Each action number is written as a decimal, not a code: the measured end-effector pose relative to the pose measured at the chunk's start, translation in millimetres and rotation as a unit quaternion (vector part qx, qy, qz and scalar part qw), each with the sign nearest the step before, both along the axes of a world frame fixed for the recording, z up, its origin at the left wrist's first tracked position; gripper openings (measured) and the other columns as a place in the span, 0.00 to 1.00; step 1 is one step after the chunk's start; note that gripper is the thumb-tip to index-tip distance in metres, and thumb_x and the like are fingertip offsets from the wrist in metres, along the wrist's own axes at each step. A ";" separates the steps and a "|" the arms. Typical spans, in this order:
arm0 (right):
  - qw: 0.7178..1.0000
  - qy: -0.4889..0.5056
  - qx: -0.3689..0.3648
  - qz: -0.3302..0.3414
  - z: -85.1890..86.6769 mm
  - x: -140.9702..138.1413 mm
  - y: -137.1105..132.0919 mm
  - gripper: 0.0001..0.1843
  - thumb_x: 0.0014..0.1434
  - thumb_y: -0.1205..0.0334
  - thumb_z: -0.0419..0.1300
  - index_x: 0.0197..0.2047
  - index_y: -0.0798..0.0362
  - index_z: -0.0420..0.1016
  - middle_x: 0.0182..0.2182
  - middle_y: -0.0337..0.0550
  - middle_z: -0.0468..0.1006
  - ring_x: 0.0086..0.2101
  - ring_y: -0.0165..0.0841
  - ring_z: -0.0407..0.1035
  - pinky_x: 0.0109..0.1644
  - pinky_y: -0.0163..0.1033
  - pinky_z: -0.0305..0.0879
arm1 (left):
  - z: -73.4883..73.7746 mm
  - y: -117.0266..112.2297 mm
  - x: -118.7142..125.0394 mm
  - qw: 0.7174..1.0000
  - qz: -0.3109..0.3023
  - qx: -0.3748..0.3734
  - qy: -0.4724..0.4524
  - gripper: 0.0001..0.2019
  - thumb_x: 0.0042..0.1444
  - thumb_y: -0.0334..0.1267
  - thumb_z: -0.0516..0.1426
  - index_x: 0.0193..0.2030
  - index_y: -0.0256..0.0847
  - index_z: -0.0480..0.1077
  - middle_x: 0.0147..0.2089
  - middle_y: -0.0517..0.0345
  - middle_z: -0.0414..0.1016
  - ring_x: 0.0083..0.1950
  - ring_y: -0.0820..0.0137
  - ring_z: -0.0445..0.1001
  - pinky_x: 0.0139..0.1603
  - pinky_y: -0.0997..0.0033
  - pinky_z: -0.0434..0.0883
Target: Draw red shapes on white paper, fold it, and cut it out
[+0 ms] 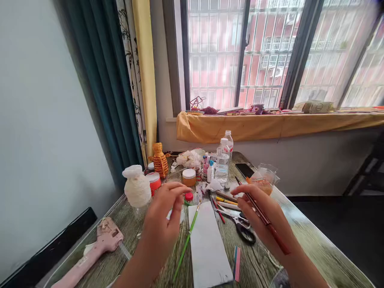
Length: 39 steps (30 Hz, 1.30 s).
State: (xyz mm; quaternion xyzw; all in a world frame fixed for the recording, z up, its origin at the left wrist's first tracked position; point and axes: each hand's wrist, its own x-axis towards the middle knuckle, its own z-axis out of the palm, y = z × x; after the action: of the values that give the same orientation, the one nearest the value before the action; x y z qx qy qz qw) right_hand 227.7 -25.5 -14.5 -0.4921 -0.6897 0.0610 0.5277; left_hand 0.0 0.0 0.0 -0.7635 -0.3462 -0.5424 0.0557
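My left hand [165, 214] hovers left of a white rectangular panel [208, 248], thumb and fingers apart with nothing between them. A green paintbrush [186, 242] lies tilted along the panel's left edge, close to that hand. My right hand [267, 218] holds a slim dark red paintbrush [264, 218], which slants through the gap between thumb and forefinger with its dark end pointing away from me. Beside the right hand lie scissors [244, 231] with black handles, and a striped pink and blue strip [237, 264] rests at the panel's right edge.
On the left are a pink glue gun [102, 244] and a cream wrapped vase [137, 188]. Jars, an orange woven figure [160, 162], clear bottles [222, 162] and a phone [244, 170] crowd the far side. Several pens and sticks lie beyond the scissors.
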 end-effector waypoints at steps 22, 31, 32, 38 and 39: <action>0.963 -0.220 -0.154 0.033 -23.6 9.3 20.6 0.09 0.69 0.60 0.48 0.44 0.48 0.68 0.33 0.41 0.76 0.32 0.35 0.70 0.35 0.37 0.65 | -62.7 1.7 -2.1 0.998 0.010 -0.063 0.027 0.10 0.63 0.27 0.52 0.43 0.44 0.71 0.41 0.60 0.80 0.42 0.75 0.79 0.46 0.82 0.73; 0.959 -0.251 -0.119 0.061 -26.4 -2.1 16.7 0.15 0.61 0.72 0.51 0.48 0.48 0.71 0.39 0.43 0.81 0.36 0.36 0.74 0.39 0.37 0.68 | -80.0 31.7 -22.7 0.975 0.174 -0.106 0.090 0.20 0.62 0.24 0.41 0.48 0.36 0.71 0.47 0.43 0.76 0.45 0.62 0.80 0.41 0.63 0.78; 0.953 -0.266 -0.127 0.063 -24.5 -4.8 15.4 0.16 0.61 0.73 0.50 0.46 0.48 0.71 0.36 0.42 0.81 0.34 0.35 0.74 0.37 0.36 0.68 | -81.6 33.9 -23.3 0.973 0.181 -0.105 0.095 0.18 0.62 0.26 0.42 0.49 0.34 0.71 0.48 0.41 0.76 0.46 0.59 0.80 0.43 0.59 0.78; 0.912 -0.361 -0.173 0.090 -24.4 -15.7 13.4 0.11 0.62 0.75 0.50 0.35 0.51 0.70 0.27 0.39 0.78 0.26 0.34 0.72 0.29 0.35 0.63 | -72.7 17.6 -13.1 0.966 0.200 -0.102 0.130 0.12 0.56 0.34 0.61 0.46 0.34 0.73 0.46 0.41 0.76 0.48 0.48 0.76 0.47 0.44 0.75; 0.909 -0.365 -0.178 0.087 -27.1 -16.2 13.5 0.11 0.63 0.74 0.51 0.35 0.51 0.70 0.28 0.40 0.78 0.27 0.34 0.72 0.30 0.36 0.63 | -69.7 11.2 -8.8 0.958 0.203 -0.125 0.159 0.10 0.54 0.33 0.63 0.43 0.36 0.73 0.42 0.44 0.77 0.44 0.49 0.77 0.45 0.46 0.76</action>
State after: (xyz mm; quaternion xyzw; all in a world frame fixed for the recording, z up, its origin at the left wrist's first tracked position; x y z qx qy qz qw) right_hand 211.5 -11.9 -41.6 -0.5036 -0.8521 0.0450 0.1349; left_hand -8.8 11.2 -69.7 -0.7544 -0.5454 -0.3440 0.1230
